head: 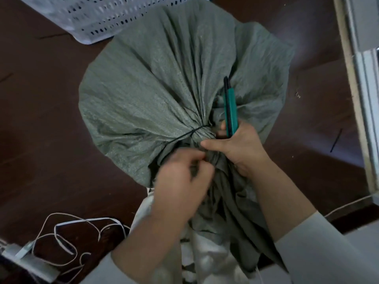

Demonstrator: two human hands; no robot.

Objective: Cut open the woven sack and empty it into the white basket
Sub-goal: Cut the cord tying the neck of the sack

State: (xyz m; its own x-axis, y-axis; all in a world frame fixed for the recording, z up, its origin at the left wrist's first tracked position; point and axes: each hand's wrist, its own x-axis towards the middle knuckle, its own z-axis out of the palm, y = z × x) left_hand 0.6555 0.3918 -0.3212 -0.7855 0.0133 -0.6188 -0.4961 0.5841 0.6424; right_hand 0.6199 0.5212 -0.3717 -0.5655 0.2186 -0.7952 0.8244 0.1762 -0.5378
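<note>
Still at the opening step: the left hand (182,179) pinches the tied neck of the grey-green woven sack (164,89) on the brown floor (41,119), the right hand's (240,148) grip is closed on a teal utility knife (230,111), and the black cord (184,136) likely needs cutting next, before tipping toward the white perforated plastic basket (102,15) just beyond.

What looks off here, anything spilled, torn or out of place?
Nothing spilled or torn. The woven sack is still tied shut by a black cord. The right hand holds a green utility knife. Only clutter: loose cords tangled on the floor, lower left.
</note>
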